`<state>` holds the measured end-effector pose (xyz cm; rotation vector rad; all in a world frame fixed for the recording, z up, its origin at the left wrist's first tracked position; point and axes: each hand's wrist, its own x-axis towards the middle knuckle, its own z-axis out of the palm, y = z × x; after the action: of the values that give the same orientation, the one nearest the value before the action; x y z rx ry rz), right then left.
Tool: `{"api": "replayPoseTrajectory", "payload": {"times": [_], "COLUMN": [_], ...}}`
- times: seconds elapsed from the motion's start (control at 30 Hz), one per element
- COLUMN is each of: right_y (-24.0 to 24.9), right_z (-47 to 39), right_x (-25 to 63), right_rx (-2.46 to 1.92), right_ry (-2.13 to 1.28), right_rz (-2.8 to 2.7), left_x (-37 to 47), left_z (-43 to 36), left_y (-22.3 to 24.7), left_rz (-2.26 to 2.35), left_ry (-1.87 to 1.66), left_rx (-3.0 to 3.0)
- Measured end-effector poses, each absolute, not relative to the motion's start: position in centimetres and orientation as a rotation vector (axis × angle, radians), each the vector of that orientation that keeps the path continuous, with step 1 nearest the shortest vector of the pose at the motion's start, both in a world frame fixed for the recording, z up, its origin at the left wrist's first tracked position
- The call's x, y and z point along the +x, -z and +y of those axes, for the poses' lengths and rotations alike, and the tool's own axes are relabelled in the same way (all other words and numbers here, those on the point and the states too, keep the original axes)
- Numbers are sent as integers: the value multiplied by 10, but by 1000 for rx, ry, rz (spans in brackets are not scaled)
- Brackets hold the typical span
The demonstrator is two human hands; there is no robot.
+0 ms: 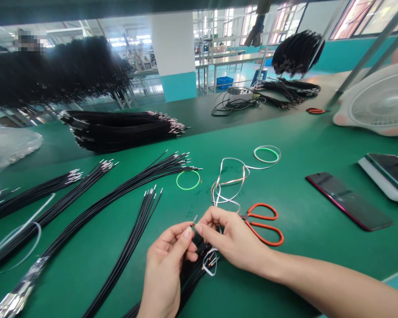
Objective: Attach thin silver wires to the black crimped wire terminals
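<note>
My left hand (169, 258) is closed, thumb and forefinger pinching the end of a black cable, whose small silver tip (195, 219) sticks up between the fingers. My right hand (230, 238) meets it there, thumb and forefinger pressed together at the cable end; what they grip is too small to make out. Beneath both hands lie more black cables (194, 282) with copper-coloured ends. A narrow white strip (209, 267) loops over those ends, and a longer tangled strip (219, 183) lies behind my right hand. Orange-handled scissors (268, 240) rest beside that hand, partly covered by it.
Left on the green table (295, 269) are bundles of black cables (96, 221). A green ring (177, 181) and a reel of strip (267, 154) lie farther back. At right are a phone (348, 198), another device (391, 172) and a fan (381, 101).
</note>
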<state>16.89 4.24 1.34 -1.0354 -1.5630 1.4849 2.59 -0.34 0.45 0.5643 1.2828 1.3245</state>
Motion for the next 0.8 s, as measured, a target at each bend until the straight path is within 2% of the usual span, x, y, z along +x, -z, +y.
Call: {"api": "replayPoseTrajectory", "payload": {"times": [0.43,0.67,0.8], "right_y": [-4,-5,-18], "right_z": [48,55,58], "right_x": [171,182,192], "right_rx": [-976,-1019,-1128], "right_ry": [-1418,-1357,-1208], "right_rz": [-1650,-1771,-1697], "left_x": [25,20,11], "left_z": [-3,-4,-4], "left_y": [-8,2,12], "left_rz": [1236,1474,1592], "left_ry": [-1281,-1196,-1350], "left_rx": [510,896,1417]}}
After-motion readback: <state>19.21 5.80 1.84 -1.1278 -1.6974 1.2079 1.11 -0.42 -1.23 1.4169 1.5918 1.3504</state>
